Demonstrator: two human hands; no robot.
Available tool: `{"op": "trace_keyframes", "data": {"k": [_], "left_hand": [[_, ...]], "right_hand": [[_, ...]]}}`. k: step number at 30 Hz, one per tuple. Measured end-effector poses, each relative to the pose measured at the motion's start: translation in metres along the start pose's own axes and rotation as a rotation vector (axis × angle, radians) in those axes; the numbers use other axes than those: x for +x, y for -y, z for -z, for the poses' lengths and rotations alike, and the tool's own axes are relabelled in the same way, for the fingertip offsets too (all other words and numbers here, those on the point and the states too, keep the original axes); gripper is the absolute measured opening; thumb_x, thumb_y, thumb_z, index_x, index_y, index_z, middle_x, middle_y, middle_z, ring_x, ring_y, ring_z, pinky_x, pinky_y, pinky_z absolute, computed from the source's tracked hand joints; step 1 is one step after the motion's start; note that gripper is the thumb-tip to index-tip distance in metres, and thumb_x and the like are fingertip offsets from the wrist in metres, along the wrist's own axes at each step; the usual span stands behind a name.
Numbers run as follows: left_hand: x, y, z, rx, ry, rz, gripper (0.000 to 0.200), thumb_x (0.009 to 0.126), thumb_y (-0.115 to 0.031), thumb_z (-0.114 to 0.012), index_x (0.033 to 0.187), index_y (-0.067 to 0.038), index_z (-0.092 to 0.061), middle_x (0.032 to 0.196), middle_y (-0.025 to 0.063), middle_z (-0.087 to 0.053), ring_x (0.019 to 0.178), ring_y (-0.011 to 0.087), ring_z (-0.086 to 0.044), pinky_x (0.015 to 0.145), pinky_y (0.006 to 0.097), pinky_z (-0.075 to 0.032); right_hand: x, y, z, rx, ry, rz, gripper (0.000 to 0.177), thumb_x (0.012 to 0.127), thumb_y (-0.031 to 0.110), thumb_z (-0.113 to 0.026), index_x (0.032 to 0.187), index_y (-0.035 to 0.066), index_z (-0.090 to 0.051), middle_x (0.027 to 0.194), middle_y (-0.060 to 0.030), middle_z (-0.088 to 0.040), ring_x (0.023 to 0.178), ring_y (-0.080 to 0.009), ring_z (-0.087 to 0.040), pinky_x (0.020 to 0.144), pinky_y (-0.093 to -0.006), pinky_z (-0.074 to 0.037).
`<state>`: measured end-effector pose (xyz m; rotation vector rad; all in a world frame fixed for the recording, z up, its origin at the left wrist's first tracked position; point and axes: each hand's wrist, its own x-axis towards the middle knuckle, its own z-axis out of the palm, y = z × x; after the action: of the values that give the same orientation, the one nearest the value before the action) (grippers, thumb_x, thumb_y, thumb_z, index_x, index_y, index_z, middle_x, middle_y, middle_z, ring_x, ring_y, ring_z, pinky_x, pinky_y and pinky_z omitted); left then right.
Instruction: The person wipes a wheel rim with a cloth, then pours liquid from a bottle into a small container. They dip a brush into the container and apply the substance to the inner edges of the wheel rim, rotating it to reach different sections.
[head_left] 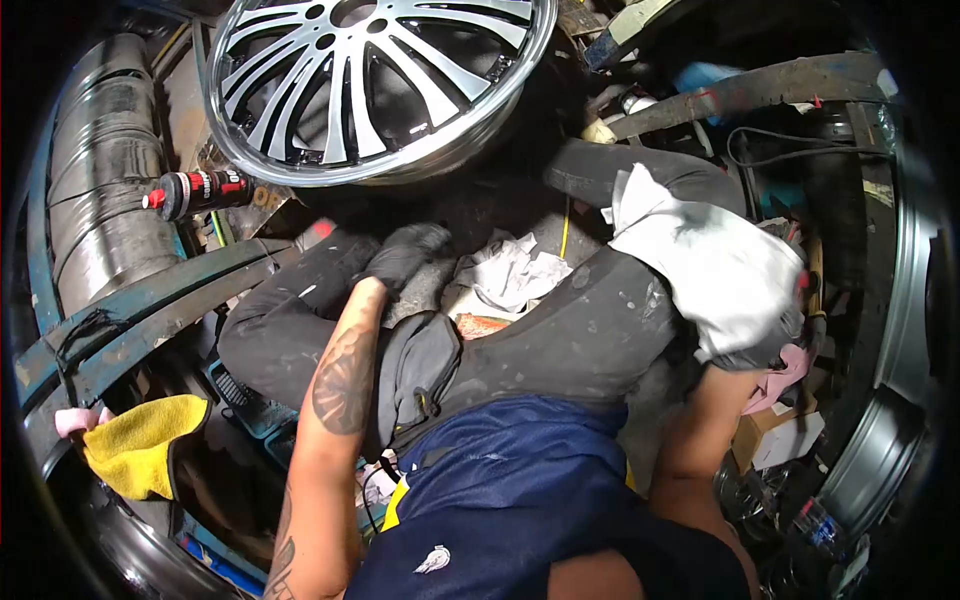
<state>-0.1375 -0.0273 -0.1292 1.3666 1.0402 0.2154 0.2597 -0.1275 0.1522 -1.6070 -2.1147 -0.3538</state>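
My right hand, in a dark glove, grips a white cloth that drapes over my right knee and bears a grey smudge. My left hand, also in a dark glove, is near my left knee, below the wheel rim; its fingers are blurred and hard to make out. Above it the silver and black alloy wheel rim lies with its spoked face towards me. Between my legs rests a crumpled pale cloth.
A dark bottle with a red cap lies left of the rim, beside a large metal cylinder. A yellow cloth hangs at the lower left. At the right are a cardboard box and another rim. Metal bars flank me.
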Motion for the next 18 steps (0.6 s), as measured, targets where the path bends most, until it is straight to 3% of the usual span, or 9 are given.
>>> {"op": "trace_keyframes", "data": {"k": [1, 2, 4, 5, 7, 9, 12, 15, 18], "left_hand": [[0.014, 0.015, -0.009, 0.244, 0.152, 0.049, 0.033, 0.099, -0.023, -0.056, 0.118, 0.0, -0.069, 0.115, 0.0166, -0.071, 0.107, 0.0282, -0.066, 0.092, 0.0402, -0.051], [0.027, 0.015, -0.02, 0.346, 0.239, 0.139, 0.041, 0.09, -0.036, -0.064, 0.118, -0.007, -0.071, 0.112, 0.0201, -0.071, 0.103, 0.0338, -0.069, 0.089, 0.0428, -0.053], [0.048, 0.016, -0.047, 0.603, 0.429, 0.364, 0.045, 0.086, -0.04, -0.065, 0.117, -0.008, -0.071, 0.114, 0.0219, -0.07, 0.102, 0.0356, -0.069, 0.087, 0.0444, -0.054], [0.055, 0.021, -0.057, 0.66, 0.431, 0.376, 0.045, 0.085, -0.04, -0.066, 0.117, -0.008, -0.071, 0.113, 0.0222, -0.07, 0.101, 0.036, -0.069, 0.086, 0.045, -0.054], [0.064, 0.05, -0.078, 0.755, 0.416, 0.39, 0.047, 0.084, -0.04, -0.065, 0.117, -0.008, -0.071, 0.113, 0.0227, -0.07, 0.1, 0.0365, -0.07, 0.086, 0.0456, -0.053], [0.068, 0.085, -0.099, 0.757, 0.309, 0.351, 0.047, 0.084, -0.041, -0.064, 0.117, -0.008, -0.071, 0.114, 0.0229, -0.07, 0.101, 0.0366, -0.069, 0.087, 0.0456, -0.053], [0.072, 0.124, -0.125, 0.733, 0.228, 0.332, 0.049, 0.085, -0.043, -0.062, 0.118, -0.008, -0.07, 0.116, 0.0233, -0.069, 0.104, 0.0369, -0.068, 0.089, 0.0456, -0.052], [0.071, 0.137, -0.123, 0.725, 0.225, 0.34, 0.05, 0.086, -0.044, -0.06, 0.119, -0.008, -0.07, 0.118, 0.0237, -0.068, 0.106, 0.0371, -0.067, 0.092, 0.0456, -0.051], [0.07, 0.136, -0.108, 0.713, 0.298, 0.356, 0.051, 0.086, -0.046, -0.058, 0.119, -0.008, -0.07, 0.119, 0.024, -0.068, 0.109, 0.0374, -0.066, 0.094, 0.0456, -0.05]], "right_hand": [[-0.02, -0.01, 0.018, -0.109, -0.051, -0.064, 0.026, 0.068, 0.022, -0.08, 0.087, 0.005, -0.075, 0.082, -0.0116, -0.073, 0.073, -0.0326, -0.07, 0.072, -0.041, -0.055], [-0.017, -0.01, 0.039, -0.003, -0.044, -0.136, 0.03, 0.068, 0.026, -0.081, 0.087, 0.004, -0.075, 0.083, -0.0123, -0.074, 0.077, -0.0328, -0.072, 0.074, -0.0429, -0.056], [-0.101, -0.039, 0.067, -0.284, 0.027, -0.295, 0.047, 0.074, 0.027, -0.08, 0.111, 0.002, -0.067, 0.107, -0.0161, -0.07, 0.1, -0.0315, -0.067, 0.09, -0.0414, -0.053], [-0.142, -0.053, 0.081, -0.424, 0.079, -0.368, 0.056, 0.077, 0.027, -0.08, 0.123, 0.0, -0.063, 0.119, -0.018, -0.068, 0.112, -0.0308, -0.065, 0.099, -0.0407, -0.052], [-0.194, -0.056, 0.091, -0.642, 0.111, -0.658, 0.048, 0.081, 0.023, -0.077, 0.12, 0.0, -0.064, 0.115, -0.018, -0.069, 0.108, -0.032, -0.066, 0.097, -0.0417, -0.052], [-0.234, -0.04, 0.088, -0.473, 0.022, -1.012, 0.046, 0.082, 0.022, -0.076, 0.12, 0.0, -0.065, 0.116, -0.0181, -0.069, 0.108, -0.0321, -0.066, 0.097, -0.0417, -0.051], [-0.288, -0.001, 0.075, -0.304, 0.082, -1.364, 0.042, 0.083, 0.02, -0.073, 0.119, -0.001, -0.065, 0.117, -0.0181, -0.068, 0.109, -0.0323, -0.065, 0.098, -0.0416, -0.05], [-0.326, 0.046, 0.04, -0.142, 0.296, -1.573, 0.039, 0.085, 0.018, -0.071, 0.118, -0.001, -0.065, 0.118, -0.0182, -0.067, 0.109, -0.0324, -0.065, 0.099, -0.0416, -0.05], [-0.338, 0.069, 0.001, -0.012, 0.519, -1.654, 0.036, 0.086, 0.017, -0.069, 0.117, -0.001, -0.065, 0.119, -0.0183, -0.067, 0.109, -0.0326, -0.064, 0.099, -0.0416, -0.049]]}}
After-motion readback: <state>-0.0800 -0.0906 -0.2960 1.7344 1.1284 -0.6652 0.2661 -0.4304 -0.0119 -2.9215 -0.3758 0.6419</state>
